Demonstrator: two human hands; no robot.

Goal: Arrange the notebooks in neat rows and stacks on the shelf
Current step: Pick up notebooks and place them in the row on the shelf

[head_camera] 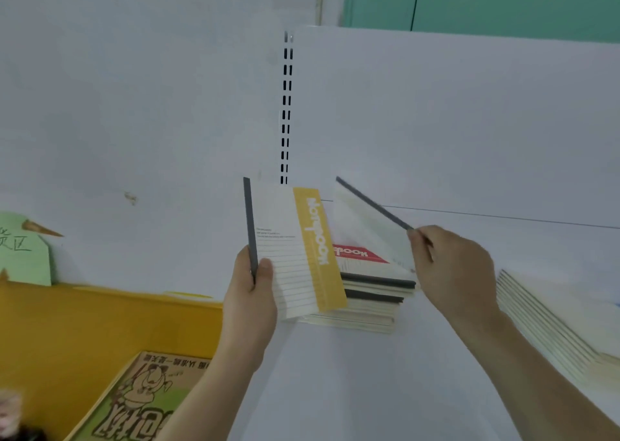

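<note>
The left hand is gripping the yellow-banded notebook upright by its grey spine, thumb curled over the lined cover and fingers wrapped behind, at 9 o'clock of the stack of notebooks lying on the white shelf. The right hand is pinching a second notebook, tilted, with fingers curled tight around its lower corner, just above the stack at 1 o'clock. Another pile of notebooks is lying fanned at 3 o'clock.
</note>
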